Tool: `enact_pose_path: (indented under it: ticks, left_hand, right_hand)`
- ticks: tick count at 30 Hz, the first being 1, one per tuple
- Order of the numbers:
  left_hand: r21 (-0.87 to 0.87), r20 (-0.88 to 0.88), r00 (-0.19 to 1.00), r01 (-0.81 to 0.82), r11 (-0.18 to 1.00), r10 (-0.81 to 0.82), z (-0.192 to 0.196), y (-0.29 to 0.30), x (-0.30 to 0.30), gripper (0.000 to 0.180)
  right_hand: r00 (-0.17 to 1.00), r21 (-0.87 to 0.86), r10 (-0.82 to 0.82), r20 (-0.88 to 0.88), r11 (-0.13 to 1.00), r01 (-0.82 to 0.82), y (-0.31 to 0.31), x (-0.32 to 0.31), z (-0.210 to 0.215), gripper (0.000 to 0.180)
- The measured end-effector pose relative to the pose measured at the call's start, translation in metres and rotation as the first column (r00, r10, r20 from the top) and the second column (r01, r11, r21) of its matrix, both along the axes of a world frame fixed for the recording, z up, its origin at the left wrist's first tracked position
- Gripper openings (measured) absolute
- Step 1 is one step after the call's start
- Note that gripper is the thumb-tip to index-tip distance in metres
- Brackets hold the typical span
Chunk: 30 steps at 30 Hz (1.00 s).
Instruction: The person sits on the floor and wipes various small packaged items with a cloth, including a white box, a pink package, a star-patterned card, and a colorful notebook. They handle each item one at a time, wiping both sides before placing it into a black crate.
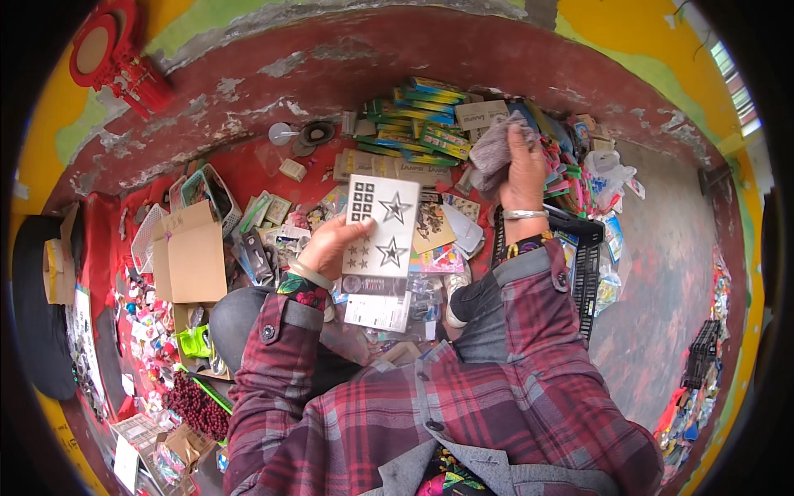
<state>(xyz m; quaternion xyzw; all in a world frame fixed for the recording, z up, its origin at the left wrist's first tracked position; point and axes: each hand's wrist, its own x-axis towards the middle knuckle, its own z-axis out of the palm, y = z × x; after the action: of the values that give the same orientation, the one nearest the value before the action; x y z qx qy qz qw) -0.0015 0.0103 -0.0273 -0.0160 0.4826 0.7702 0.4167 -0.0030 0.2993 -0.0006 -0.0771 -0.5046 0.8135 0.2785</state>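
Observation:
My left hand (329,246) grips a white sheet of star designs (395,227) by its left edge, thumb on top. Two large dark outlined stars show on it, beside a block of small dark squares and smaller stars. A crumpled greyish-pink cloth (494,153) is bunched in my right hand (523,174), raised to the right of the sheet. Below the sheet lies a white card (378,312) among clear plastic packets (425,299). Just beyond the sheet are a tan card with dark shapes (433,228) and other flat packets.
Blue, yellow and green boxes (423,124) are stacked by the dark red wall (463,54). A cardboard box (188,256) and a white basket (219,196) stand at left. At right are a black crate (589,281) and a clear plastic bag (610,175). Dark red beads (197,405) lie lower left.

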Motion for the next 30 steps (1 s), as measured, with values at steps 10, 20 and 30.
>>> enact_pose_path:
  ticks: [10, 20, 30]
  left_hand:
    - [0.221, 0.088, 0.979, -0.197, 0.955, 0.181, -0.024, 0.014, -0.002, 0.036]
    - [0.514, 0.287, 0.918, -0.389, 0.764, 0.274, -0.011, 0.019, 0.002, 0.060]
    - [0.503, 0.091, 0.890, -0.429, 0.751, 0.447, -0.014, -0.006, -0.023, 0.046]
  right_hand:
    - [0.843, -0.347, 0.516, -0.148, 0.771, -0.533, -0.095, 0.018, 0.023, 0.038]
    - [0.958, 0.935, 0.182, 0.220, 0.241, -0.260, -0.140, 0.015, -0.053, 0.043]
    - [0.888, 0.914, 0.439, 0.139, 0.288, -0.286, -0.154, 0.041, -0.035, 0.050]
